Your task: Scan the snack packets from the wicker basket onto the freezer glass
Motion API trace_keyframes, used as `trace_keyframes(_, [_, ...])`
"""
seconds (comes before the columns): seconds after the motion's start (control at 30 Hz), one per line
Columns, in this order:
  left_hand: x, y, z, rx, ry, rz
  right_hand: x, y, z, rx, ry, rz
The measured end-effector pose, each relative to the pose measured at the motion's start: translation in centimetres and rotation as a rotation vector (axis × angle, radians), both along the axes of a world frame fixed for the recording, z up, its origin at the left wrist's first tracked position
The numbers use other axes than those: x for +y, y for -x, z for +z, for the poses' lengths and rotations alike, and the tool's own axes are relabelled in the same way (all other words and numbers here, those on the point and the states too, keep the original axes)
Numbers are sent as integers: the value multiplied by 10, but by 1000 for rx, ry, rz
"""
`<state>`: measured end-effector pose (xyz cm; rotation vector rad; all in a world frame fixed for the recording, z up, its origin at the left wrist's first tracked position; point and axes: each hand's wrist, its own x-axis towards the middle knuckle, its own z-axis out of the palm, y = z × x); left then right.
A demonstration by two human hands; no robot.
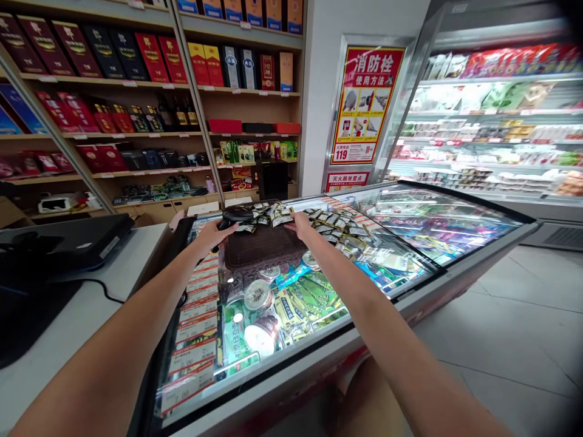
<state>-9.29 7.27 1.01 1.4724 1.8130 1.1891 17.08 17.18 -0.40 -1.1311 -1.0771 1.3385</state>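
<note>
Left hand, right hand, heaped foil sachets

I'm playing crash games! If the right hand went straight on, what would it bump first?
Probably the pile of packets just ahead of the right hand. It may already touch them; the depth is hard to tell.

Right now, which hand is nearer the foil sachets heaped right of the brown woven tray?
Right. The right hand is at the edge of the foil sachets; the left hand is farther off, on the far side of the brown woven tray.
</note>
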Motion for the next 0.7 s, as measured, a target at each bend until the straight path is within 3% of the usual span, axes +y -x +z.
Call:
trace_keyframes(0.17, [-11, -14, 8, 47, 0, -53, -11, -18, 1, 48, 9, -13])
trace_keyframes(0.4, [-28, -33, 20, 81, -12, -87, -32, -19, 8, 81, 21, -11])
trace_keyframes(0.7, [-29, -40, 20, 48, -24, -85, -68, -27, 7, 123, 18, -27])
